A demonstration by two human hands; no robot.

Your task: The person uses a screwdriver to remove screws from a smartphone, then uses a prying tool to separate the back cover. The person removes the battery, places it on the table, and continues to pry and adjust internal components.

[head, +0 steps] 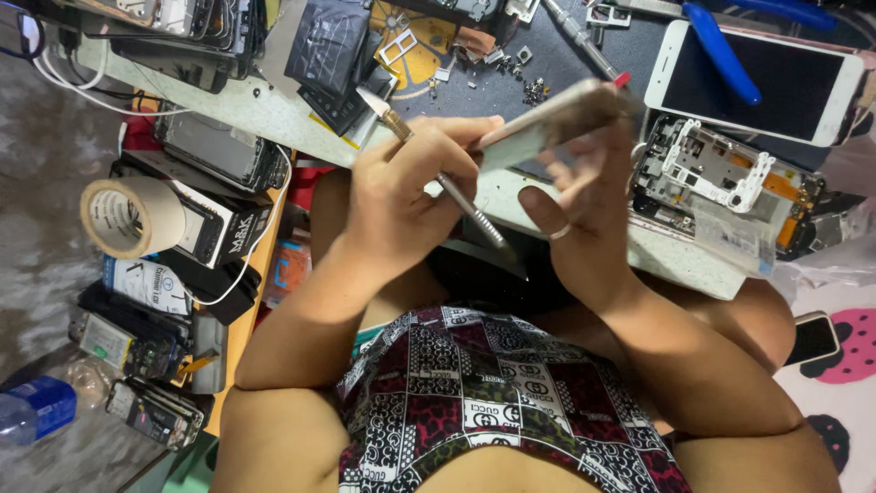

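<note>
Cluttered phone-repair bench, seen from above the person's lap, with the patterned shirt nearest the camera and both forearms rising toward the near edge of the tabletop (274, 114).

The left hand (401, 196) is closed around a slim metal craft knife (456, 196). Its blade points up and away past the knuckles, and its index finger reaches across to the phone panel (547, 123). The right hand (584, 196) grips that panel from below, fingers curled on its edge, and holds it in the air just over the bench's near edge.

The bare blade sits close to the left fingers, so a slip could probably nick skin or score the panel. With the panel held only by its edge, a hard pry might crack it or knock it loose. Small screws (534, 91) lie loose on the dark mat beyond and a bump could scatter them.

Just past the right hand lies an opened phone chassis (721, 173). Farther off, toward the far right corner, a white smartphone (757, 82) has a blue tool (721, 50) lying on it. A tape roll (123, 217) sits off the left edge.

Motion blur smears the panel, so its face and any seam cannot be made out. The knife's rear end is lost against the dark lap.
</note>
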